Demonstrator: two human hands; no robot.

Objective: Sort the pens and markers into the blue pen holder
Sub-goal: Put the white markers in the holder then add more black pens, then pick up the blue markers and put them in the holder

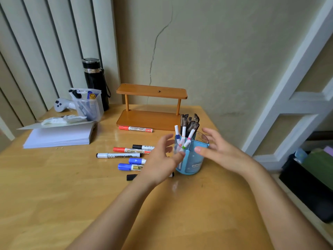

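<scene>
We see the blue pen holder [193, 159] standing upright on the wooden table [54, 186], near its right edge; both hands flank it, the left hand [160, 159] on its left and the right hand [218, 150] on its right, fingers spread and straight, nothing gripped in either; each thumb overlaps the holder's wall, but we cannot tell whether they touch it. We judge that the hands are placed this way to steady or shift the holder. Its near compartment holds slim white pens with coloured bands [182, 136], leaning loosely; a bundle of black pens [191, 121] stands upright in the rear one. The fat markers are not yet sorted: a black-capped whiteboard marker [118, 155], a red-capped one [131, 150] and two blue-capped markers [134, 164] lie flat just left of the holder, within the left hand's reach; another red whiteboard marker [135, 129] lies against the base of the small wooden shelf [151, 91].
</scene>
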